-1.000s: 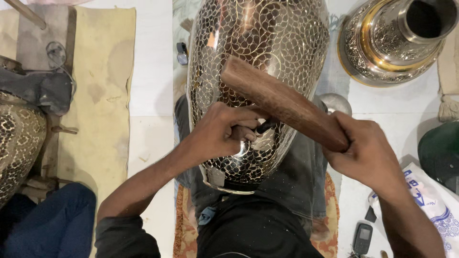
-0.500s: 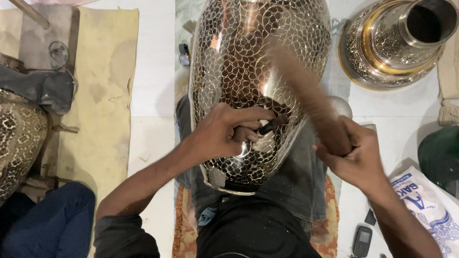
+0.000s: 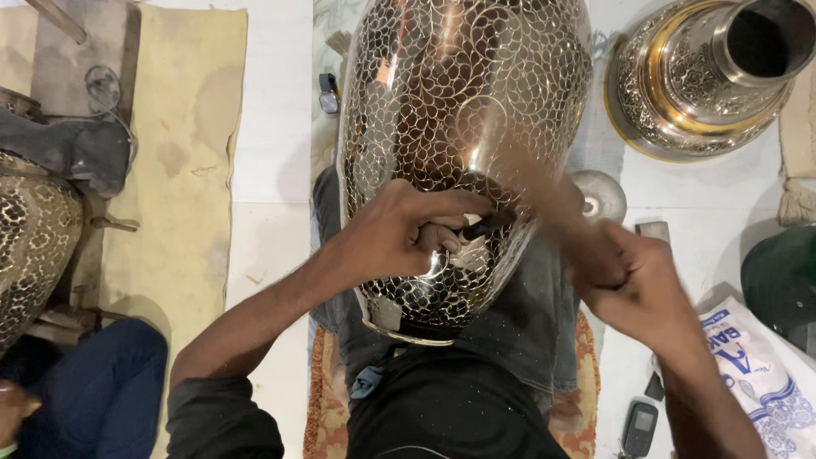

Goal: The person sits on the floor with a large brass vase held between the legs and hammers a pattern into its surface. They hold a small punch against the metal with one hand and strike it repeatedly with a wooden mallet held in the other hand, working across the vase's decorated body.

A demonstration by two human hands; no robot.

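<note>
Engraved metal vase [image 3: 463, 110] lies across your lap, its neck toward you. Your left hand [image 3: 399, 234] pinches a dark chisel [image 3: 484, 227] against its wall. At three o'clock, your right hand [image 3: 642, 285] closes its grip on a blurred wooden mallet [image 3: 531, 187]. At one o'clock, well apart, stands a brass vessel [image 3: 705, 81] on the floor [image 3: 272, 102].

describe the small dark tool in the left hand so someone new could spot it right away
Start at the big engraved metal vase lying across the person's lap in the middle of the view. The left hand rests on its lower belly, pinching a short dark punch with its tip on the metal. It is thin, black and sharp in the picture, unlike the thick brown wooden mallet blurred beside it.
</note>
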